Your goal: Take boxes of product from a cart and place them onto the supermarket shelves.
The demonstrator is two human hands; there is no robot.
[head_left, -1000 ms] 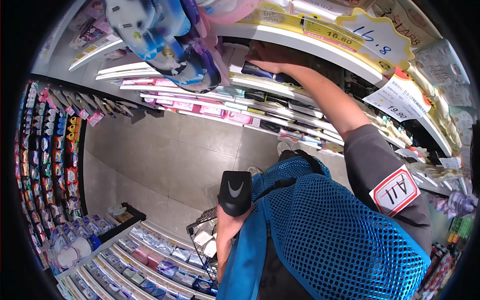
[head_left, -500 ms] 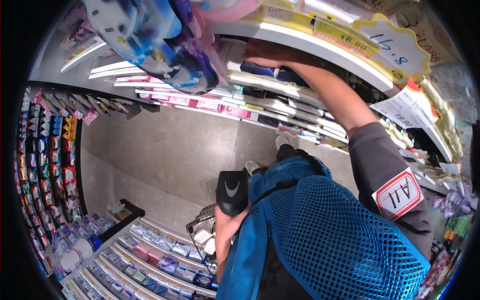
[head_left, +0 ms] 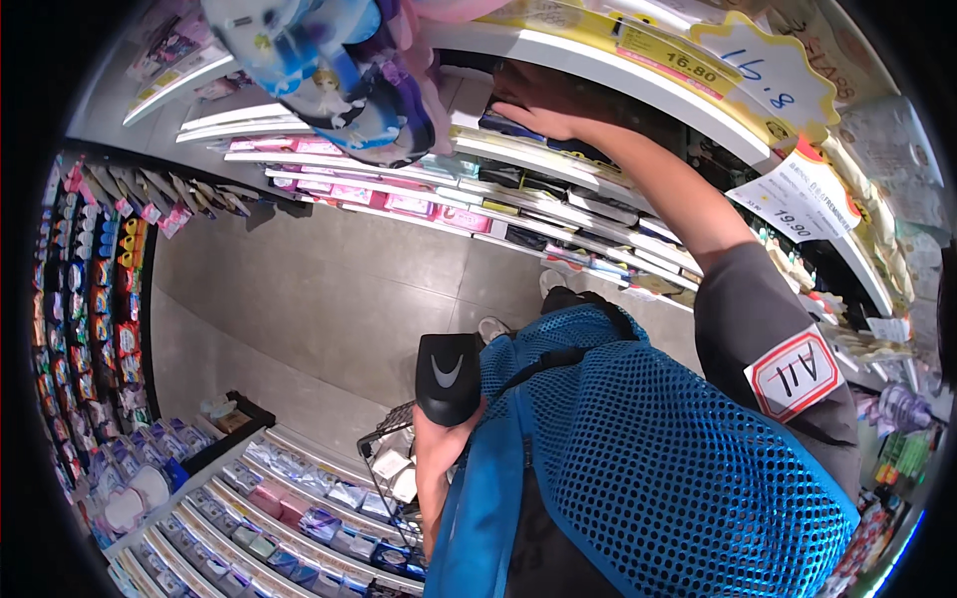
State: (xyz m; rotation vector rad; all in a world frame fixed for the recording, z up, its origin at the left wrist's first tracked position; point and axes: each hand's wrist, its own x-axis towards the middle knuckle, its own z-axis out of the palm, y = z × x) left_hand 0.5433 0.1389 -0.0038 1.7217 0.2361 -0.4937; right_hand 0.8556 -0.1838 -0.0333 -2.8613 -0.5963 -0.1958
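Observation:
My left hand is closed around a black handheld device with a grey curved mark on its top; it looks like a barcode scanner, held low near my body. My right arm stretches up to a shelf. There my right hand lies over dark blue flat packages, its thumb and fingers apart in the shade under the shelf above. The far fingertips are dim, and the hand does not visibly lift anything.
A white shelf edge with yellow price labels arches over my right arm. Blue printed packs hang left of that hand. A wire basket with white items stands by my left forearm. Stocked shelves line the lower left.
The view has shifted slightly. My right hand has turned and moved a little over the dark blue packages, its thumb now more spread. My left hand still holds the black device.

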